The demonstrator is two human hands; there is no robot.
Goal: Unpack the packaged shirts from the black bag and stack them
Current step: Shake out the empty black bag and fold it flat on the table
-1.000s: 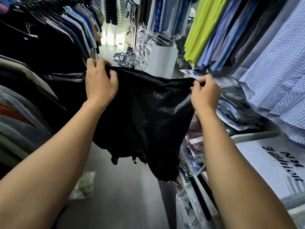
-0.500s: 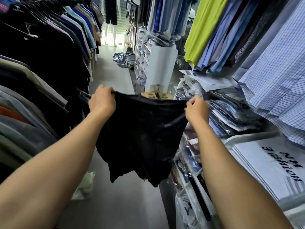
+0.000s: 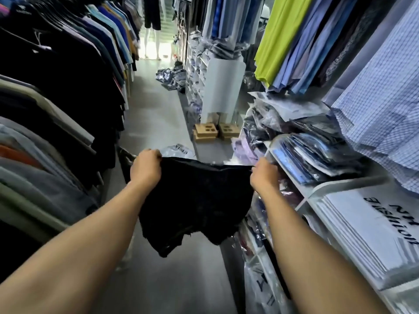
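Head view looks down a narrow shop aisle, where both hands hold the black bag [image 3: 195, 200] stretched between them above the floor [image 3: 154, 114]. The left hand [image 3: 146, 168] has its fingers curled tight over the bag's upper left edge, and the right hand [image 3: 264, 177] pinches the upper right edge, just beside the front edge of the white shelf [image 3: 344, 183]. The bag hangs slack, its ragged lower edge well above the floor; whether anything is inside cannot be told. Packaged shirts [image 3: 317, 159] lie in a loose, slanting heap on the shelf at the right, in clear wrappers, with more packages [image 3: 260, 282] in the lower compartments, partly hidden by the right forearm. At the near right end of the shelf sits a stack of white carrier bags [image 3: 367, 225] with dark lettering. Above the shelf hang a checked shirt [image 3: 385, 105], blue shirts and a lime green shirt [image 3: 278, 37]. Along the left side a rail of dark and coloured hanging clothes [image 3: 68, 91] crowds the aisle close to the left arm. On the floor beyond the bag lies a white plastic bag [image 3: 179, 151], partly covered by the black one, then two cardboard boxes [image 3: 215, 131] at the foot of a white panel [image 3: 223, 87], and farther off a pile of wrapped packages [image 3: 169, 77]. Mannequin legs [image 3: 152, 41] stand at the far end.
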